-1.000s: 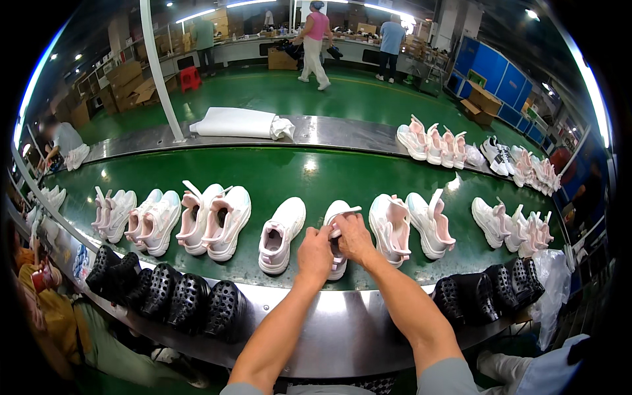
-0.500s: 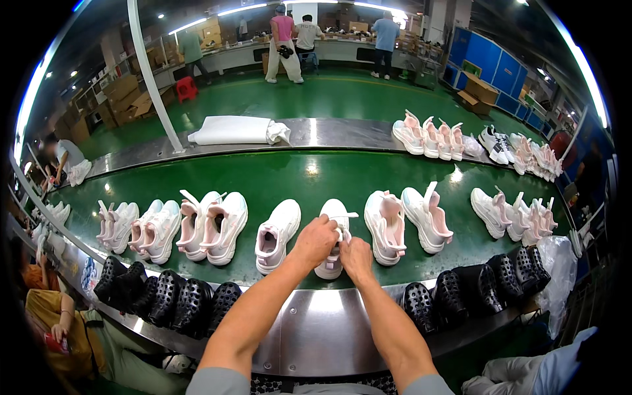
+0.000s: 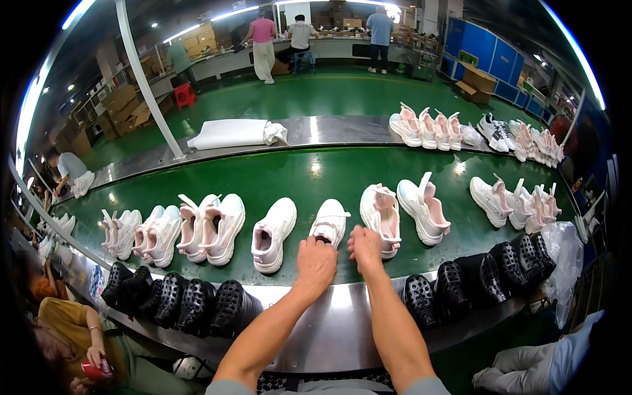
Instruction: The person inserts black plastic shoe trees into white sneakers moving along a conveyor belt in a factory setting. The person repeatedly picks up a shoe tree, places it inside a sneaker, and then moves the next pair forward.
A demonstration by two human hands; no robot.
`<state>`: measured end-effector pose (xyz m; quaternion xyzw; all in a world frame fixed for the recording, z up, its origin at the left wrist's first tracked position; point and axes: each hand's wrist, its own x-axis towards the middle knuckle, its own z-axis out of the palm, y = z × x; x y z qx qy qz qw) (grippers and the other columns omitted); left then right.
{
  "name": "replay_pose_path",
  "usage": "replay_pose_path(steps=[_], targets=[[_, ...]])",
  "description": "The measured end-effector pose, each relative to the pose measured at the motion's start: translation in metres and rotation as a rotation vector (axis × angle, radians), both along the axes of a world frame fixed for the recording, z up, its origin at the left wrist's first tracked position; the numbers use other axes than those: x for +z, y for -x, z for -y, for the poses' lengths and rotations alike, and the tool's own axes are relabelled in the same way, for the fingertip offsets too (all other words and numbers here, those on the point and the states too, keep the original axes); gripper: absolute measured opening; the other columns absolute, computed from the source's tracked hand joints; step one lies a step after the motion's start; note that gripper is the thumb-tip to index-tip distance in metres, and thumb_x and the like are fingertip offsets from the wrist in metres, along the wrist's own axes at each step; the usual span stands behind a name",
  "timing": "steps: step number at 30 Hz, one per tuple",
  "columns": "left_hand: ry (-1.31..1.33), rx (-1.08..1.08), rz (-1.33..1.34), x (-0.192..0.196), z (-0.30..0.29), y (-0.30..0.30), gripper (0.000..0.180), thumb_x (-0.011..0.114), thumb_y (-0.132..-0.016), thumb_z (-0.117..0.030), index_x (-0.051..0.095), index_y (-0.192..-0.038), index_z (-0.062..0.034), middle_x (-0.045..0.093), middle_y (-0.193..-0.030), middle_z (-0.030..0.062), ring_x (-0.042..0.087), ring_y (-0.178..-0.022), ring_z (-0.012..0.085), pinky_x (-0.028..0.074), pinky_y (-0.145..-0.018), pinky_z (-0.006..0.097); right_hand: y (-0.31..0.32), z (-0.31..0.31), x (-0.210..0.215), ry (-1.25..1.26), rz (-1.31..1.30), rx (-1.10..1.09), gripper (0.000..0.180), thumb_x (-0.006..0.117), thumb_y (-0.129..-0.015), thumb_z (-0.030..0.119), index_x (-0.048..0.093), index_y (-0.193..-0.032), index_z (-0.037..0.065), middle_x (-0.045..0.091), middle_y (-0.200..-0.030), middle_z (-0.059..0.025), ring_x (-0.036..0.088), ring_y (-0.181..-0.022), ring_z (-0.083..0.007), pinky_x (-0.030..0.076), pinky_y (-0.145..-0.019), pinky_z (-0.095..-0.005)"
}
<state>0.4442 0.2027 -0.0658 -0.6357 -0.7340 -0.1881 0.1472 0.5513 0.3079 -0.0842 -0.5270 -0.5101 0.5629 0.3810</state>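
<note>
A white sneaker with a strap across its front stands on the green belt ahead of me, toe pointing away. My left hand is closed at its heel end, fingertips at the shoe opening and partly hidden by the hand's back. My right hand is off the shoe, just right of it, with its fingers curled and nothing visible in them. Close by on the left stands another white sneaker. To the right, beside my right hand, is a white and pink sneaker with its strap raised.
More pale sneakers line the green belt on both sides. Black perforated shoe forms sit along the near metal edge, with others at the right. A white roll lies on the far ledge. Seated people flank me.
My right hand has drawn off the sneaker toward the right. My left hand has moved down from the strap to the heel end. The strap, lifted before, now lies across the shoe.
</note>
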Motion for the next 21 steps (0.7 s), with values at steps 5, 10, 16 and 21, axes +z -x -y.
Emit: replay_pose_path(steps=[5, 10, 16, 21], targets=[[0.063, 0.060, 0.090, -0.006, -0.009, 0.014, 0.021, 0.064, -0.084, -0.022, 0.072, -0.077, -0.0037, 0.071, -0.080, 0.0141, 0.065, -0.083, 0.0319, 0.044, -0.078, 0.046, 0.015, -0.024, 0.067, 0.178, 0.086, 0.227, 0.032, 0.062, -0.097, 0.030, 0.067, -0.085, 0.000, 0.054, -0.065, -0.0002, 0.044, -0.051, -0.0100, 0.032, -0.040, -0.0255], [0.027, 0.102, 0.277, 0.002, -0.008, 0.021, 0.023, 0.063, -0.084, -0.023, 0.072, -0.075, -0.0048, 0.071, -0.078, 0.0172, 0.066, -0.081, 0.0353, 0.046, -0.079, 0.048, 0.014, -0.038, 0.060, 0.295, -0.144, 0.338, 0.018, 0.066, -0.089, 0.016, 0.067, -0.079, 0.001, 0.050, -0.059, 0.0032, 0.035, -0.045, -0.0070, 0.023, -0.039, -0.0251], [-0.113, 0.151, 0.627, -0.001, 0.001, 0.033, 0.022, 0.064, -0.083, -0.021, 0.073, -0.076, -0.0022, 0.069, -0.073, 0.0180, 0.065, -0.073, 0.0375, 0.050, -0.071, 0.049, 0.010, -0.002, 0.051, 0.367, -0.228, 0.344, 0.020, 0.067, -0.091, 0.017, 0.068, -0.079, 0.002, 0.053, -0.060, 0.0025, 0.039, -0.048, -0.0063, 0.025, -0.040, -0.0236], [-0.178, 0.115, 0.575, 0.001, 0.003, 0.035, 0.021, 0.066, -0.084, -0.020, 0.074, -0.080, -0.0002, 0.069, -0.071, 0.0194, 0.067, -0.066, 0.0349, 0.054, -0.066, 0.045, 0.009, 0.021, 0.038, 0.366, -0.249, 0.371, 0.022, 0.067, -0.091, 0.019, 0.066, -0.073, 0.005, 0.051, -0.058, 0.0027, 0.039, -0.046, -0.0070, 0.025, -0.040, -0.0245]])
